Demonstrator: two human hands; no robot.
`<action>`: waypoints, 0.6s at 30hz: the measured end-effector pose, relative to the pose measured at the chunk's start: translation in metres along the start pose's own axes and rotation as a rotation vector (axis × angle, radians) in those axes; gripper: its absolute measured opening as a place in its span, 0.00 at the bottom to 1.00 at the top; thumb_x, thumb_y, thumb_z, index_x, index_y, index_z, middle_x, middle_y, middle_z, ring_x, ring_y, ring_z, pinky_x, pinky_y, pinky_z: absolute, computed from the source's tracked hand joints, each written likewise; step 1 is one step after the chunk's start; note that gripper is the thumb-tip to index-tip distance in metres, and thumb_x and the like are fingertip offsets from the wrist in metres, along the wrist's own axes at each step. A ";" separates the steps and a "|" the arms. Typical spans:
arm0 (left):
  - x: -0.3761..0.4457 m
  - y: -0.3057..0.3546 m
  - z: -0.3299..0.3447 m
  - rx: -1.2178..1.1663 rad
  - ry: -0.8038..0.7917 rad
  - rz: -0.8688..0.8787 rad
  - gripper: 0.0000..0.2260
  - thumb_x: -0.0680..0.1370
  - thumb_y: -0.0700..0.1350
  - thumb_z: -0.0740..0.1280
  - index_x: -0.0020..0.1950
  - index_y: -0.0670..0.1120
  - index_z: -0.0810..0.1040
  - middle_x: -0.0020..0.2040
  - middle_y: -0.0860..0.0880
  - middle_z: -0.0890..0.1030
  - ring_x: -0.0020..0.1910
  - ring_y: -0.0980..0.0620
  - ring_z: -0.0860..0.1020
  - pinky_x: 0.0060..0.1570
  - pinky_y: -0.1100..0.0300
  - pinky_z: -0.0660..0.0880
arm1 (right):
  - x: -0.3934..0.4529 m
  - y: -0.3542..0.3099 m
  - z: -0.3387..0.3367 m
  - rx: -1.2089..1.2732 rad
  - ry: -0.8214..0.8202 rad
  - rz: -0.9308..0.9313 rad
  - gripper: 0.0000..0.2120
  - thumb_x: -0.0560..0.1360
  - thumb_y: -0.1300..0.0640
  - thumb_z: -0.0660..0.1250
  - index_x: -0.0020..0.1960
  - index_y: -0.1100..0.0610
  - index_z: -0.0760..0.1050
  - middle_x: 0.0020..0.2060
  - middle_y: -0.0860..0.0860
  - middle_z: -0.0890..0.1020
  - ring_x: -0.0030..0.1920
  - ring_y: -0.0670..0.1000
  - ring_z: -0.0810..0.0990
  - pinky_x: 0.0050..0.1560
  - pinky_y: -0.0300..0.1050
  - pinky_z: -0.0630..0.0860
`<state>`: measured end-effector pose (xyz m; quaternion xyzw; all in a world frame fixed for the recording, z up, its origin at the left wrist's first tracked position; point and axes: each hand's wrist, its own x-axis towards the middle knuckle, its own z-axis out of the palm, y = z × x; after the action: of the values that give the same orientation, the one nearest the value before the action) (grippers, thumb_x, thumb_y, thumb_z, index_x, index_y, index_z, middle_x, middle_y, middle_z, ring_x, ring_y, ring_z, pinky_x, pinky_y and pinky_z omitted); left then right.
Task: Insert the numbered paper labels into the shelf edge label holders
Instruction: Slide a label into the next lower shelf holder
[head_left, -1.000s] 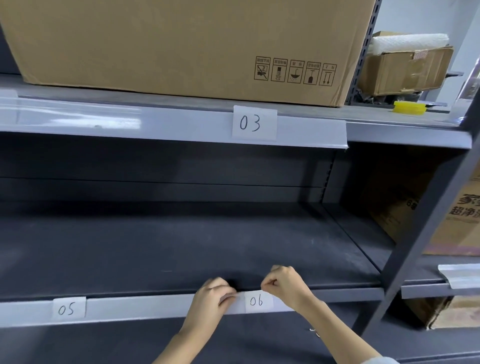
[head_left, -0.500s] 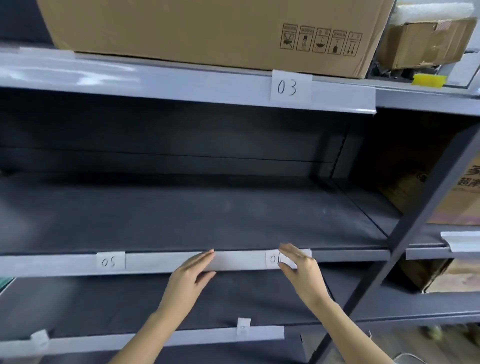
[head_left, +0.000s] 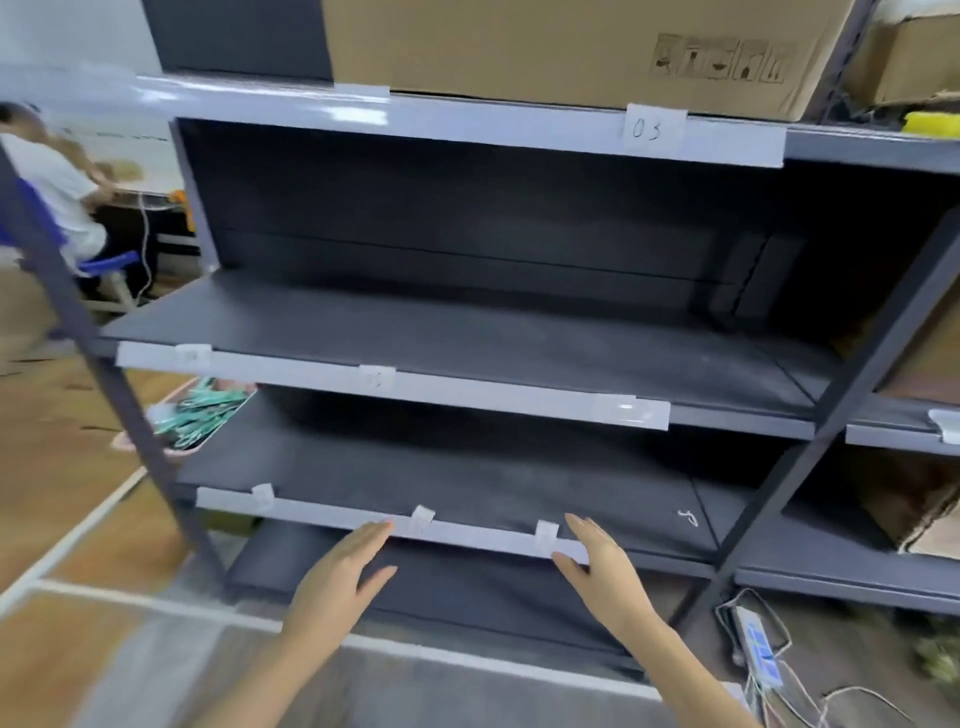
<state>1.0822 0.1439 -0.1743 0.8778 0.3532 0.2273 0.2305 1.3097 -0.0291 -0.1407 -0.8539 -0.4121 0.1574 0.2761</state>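
Observation:
The head view is blurred by motion. A dark grey rack has pale label holder strips on its shelf edges. The top strip (head_left: 467, 127) carries a paper label marked 03 (head_left: 649, 129). The middle strip (head_left: 493, 392) holds three labels, their numbers unreadable; the rightmost label (head_left: 626, 410) sits near its end. The lower strip (head_left: 337, 514) has three small paper labels poking up, one at the middle (head_left: 422, 517) and one at the right (head_left: 546, 532). My left hand (head_left: 340, 577) and my right hand (head_left: 602, 564) hover in front of this lower strip, fingers straight, holding nothing.
A big cardboard box (head_left: 571, 47) fills the top shelf. A pink tray of green clips (head_left: 195, 410) sits at the left end of the lower shelf. A power strip with cables (head_left: 753, 639) lies on the floor at right. A seated person (head_left: 57, 192) is at far left.
Both hands left the 06 label on the middle strip and dropped, opening, to the lower strip. The view swung down and left, revealing the floor and the lower shelf.

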 end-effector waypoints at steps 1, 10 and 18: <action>-0.011 -0.006 -0.007 0.018 -0.014 -0.011 0.22 0.73 0.43 0.71 0.66 0.48 0.72 0.65 0.56 0.73 0.65 0.56 0.73 0.61 0.66 0.68 | -0.007 -0.008 0.005 -0.002 -0.013 -0.006 0.25 0.78 0.54 0.60 0.73 0.55 0.58 0.73 0.49 0.63 0.75 0.48 0.56 0.72 0.38 0.54; -0.032 -0.063 -0.071 0.005 0.017 -0.083 0.17 0.73 0.45 0.70 0.61 0.45 0.77 0.61 0.48 0.79 0.60 0.50 0.78 0.58 0.67 0.67 | -0.015 -0.095 0.051 -0.030 -0.073 -0.073 0.25 0.78 0.54 0.61 0.73 0.55 0.60 0.72 0.49 0.65 0.73 0.48 0.60 0.72 0.38 0.57; -0.013 -0.151 -0.121 -0.023 0.002 -0.088 0.19 0.78 0.45 0.64 0.68 0.47 0.70 0.70 0.51 0.71 0.69 0.55 0.69 0.66 0.67 0.63 | 0.016 -0.195 0.125 0.018 -0.149 -0.095 0.24 0.78 0.53 0.60 0.72 0.54 0.61 0.71 0.48 0.67 0.72 0.48 0.63 0.70 0.37 0.59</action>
<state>0.9278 0.2613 -0.1669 0.8585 0.3890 0.2220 0.2498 1.1368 0.1259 -0.1238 -0.8167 -0.4701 0.2112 0.2595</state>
